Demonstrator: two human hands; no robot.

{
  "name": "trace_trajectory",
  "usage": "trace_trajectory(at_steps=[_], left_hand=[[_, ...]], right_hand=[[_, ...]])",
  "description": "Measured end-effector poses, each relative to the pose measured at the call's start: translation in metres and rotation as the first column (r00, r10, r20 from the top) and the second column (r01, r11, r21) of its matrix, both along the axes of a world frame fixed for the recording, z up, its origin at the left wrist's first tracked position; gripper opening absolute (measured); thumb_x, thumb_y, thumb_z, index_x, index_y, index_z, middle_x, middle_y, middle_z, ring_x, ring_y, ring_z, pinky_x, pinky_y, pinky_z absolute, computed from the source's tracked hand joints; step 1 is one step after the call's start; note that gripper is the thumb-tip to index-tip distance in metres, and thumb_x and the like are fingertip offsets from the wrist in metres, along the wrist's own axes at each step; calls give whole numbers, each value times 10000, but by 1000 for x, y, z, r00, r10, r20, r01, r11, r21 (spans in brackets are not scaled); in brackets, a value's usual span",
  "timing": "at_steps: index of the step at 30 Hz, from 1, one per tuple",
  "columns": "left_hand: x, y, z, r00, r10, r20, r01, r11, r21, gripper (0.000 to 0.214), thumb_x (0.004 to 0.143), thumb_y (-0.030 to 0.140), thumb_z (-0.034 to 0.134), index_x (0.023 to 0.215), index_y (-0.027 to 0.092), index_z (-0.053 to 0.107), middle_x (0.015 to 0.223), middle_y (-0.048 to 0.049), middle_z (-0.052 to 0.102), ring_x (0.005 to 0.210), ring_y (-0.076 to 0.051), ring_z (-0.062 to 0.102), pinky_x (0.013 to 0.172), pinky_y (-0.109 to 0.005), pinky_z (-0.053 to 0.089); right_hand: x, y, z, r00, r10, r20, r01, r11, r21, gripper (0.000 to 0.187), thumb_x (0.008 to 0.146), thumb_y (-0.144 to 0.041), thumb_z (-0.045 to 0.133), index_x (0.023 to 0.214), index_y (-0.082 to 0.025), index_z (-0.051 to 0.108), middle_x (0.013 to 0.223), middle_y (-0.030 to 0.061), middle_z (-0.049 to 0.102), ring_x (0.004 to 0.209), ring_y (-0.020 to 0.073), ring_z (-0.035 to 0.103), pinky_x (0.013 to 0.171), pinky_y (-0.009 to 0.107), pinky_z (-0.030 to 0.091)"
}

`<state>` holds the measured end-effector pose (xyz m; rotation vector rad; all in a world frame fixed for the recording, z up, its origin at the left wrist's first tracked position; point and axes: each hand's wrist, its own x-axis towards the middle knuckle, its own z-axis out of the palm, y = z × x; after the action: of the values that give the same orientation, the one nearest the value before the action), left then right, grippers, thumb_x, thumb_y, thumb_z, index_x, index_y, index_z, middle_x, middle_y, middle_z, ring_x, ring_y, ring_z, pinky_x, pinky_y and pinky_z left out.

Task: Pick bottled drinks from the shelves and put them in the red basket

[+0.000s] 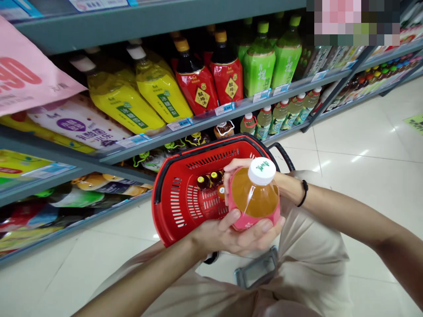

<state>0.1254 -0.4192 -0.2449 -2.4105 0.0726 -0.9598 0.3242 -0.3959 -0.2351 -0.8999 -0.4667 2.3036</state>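
Note:
A drink bottle with amber liquid, a white cap and a pink label sits between both my hands above a red shopping basket. My left hand cups the bottle from below, fingers curled round its base. Behind the bottle, my right hand wraps its far side; a black band circles that wrist. Inside the basket lie a few small dark bottles with yellow caps.
Grey shelves run along the left and back, stocked with yellow, red and green drink bottles and price tags. Pale tiled floor stretches to the right. A phone-like device rests by my lap.

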Motion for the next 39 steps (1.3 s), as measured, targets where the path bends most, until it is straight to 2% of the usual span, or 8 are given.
trace_trajectory(at_steps=[5,8,14,21,24,28,34,39], left_hand=[[-1,0,1,1000,-7,-17,7,1000,10,561,945,648,703,1446,394,706,1704,-21,404,1681,-443,61,1348,-713,106],[-1,1,1,1000,-4,-19,4,1000,11,576,954,643,698,1467,382,690,1707,-40,389,1681,-443,61,1347,-711,107],[-1,2,1,1000,-9,-18,9,1000,23,597,962,631,699,1486,346,677,1696,-76,387,1674,-456,80,1344,-713,121],[-1,3,1,1000,-3,-9,3,999,46,574,961,630,704,1473,373,680,1693,-60,390,1673,-458,80,1342,-720,133],[-1,3,1,1000,-2,-18,3,999,38,592,952,624,714,1483,365,675,1682,-73,399,1671,-459,92,1343,-713,136],[-1,3,1,1000,-4,-2,4,999,43,598,949,612,713,1486,351,676,1681,-86,402,1670,-460,105,1339,-712,150],[0,2,0,1000,10,2,-10,998,65,606,952,609,710,1495,346,664,1696,-104,378,1670,-463,104,1330,-713,163],[-1,3,0,1000,1,-4,-1,998,55,588,974,622,669,1491,342,670,1694,-97,385,1670,-463,101,1331,-714,155]], right_hand=[[-1,0,2,998,-41,43,43,998,-49,293,1019,-373,553,861,-153,665,768,85,729,681,187,682,708,285,584],[-1,0,1,999,-35,39,37,998,-45,305,1012,-381,568,854,-141,672,774,90,727,679,186,685,709,280,580],[-3,1,3,999,-28,33,29,1000,-10,377,1047,-357,480,820,-134,681,767,102,722,680,192,690,718,287,580],[-3,1,3,998,-30,59,31,1000,-5,340,1025,-385,542,821,-146,672,755,82,718,659,178,678,691,273,576],[-7,5,-2,991,-120,67,116,992,55,344,1025,-459,593,825,-183,638,727,53,696,728,194,695,744,297,593],[-15,12,-17,957,-281,77,265,949,173,409,1024,-524,602,777,-199,608,683,27,658,832,195,712,839,302,589],[-16,14,-28,953,-297,65,281,941,187,469,1065,-512,503,750,-178,601,637,-6,629,760,130,676,794,239,543],[-15,15,-25,960,-275,44,264,948,176,455,1040,-522,575,749,-174,607,650,9,637,764,150,683,794,258,558]])
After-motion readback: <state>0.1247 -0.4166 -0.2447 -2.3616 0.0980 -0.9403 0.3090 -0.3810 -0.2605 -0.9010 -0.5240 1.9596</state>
